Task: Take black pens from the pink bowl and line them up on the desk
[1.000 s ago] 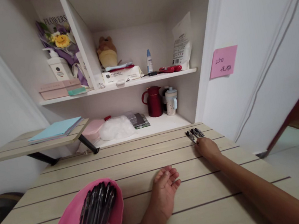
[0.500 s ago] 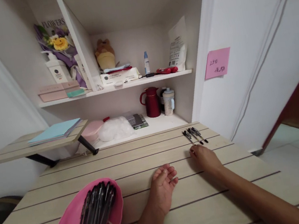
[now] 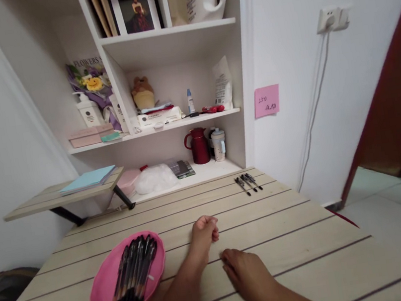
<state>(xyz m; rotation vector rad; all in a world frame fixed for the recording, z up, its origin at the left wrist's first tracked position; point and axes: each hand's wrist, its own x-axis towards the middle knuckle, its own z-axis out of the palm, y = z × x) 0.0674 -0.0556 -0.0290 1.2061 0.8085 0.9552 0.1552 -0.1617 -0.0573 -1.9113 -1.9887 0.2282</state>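
Head view: two hands rest on the slatted tabletop [image 3: 292, 237]. Left hand [image 3: 205, 230]: fingers curled into a loose fist, with nothing visible in its grip. Right hand [image 3: 243, 271]: flat, palm down, holding nothing. It lies just beside the left forearm, nearer the person.

One pink dish [image 3: 108, 277] sits to the left of the left hand, apart from it. It carries a bundle of black pens [image 3: 134, 276], overlapped too closely to count. A row of pens [image 3: 247, 183], three in number, lies side by side near the far right edge of the tabletop, well apart from both hands.

On the lower shelf behind stand one dark red jug [image 3: 199, 145] and one white lidded cup [image 3: 218, 144], just beside each other. One pink sticky note [image 3: 266, 101] is on the wall.
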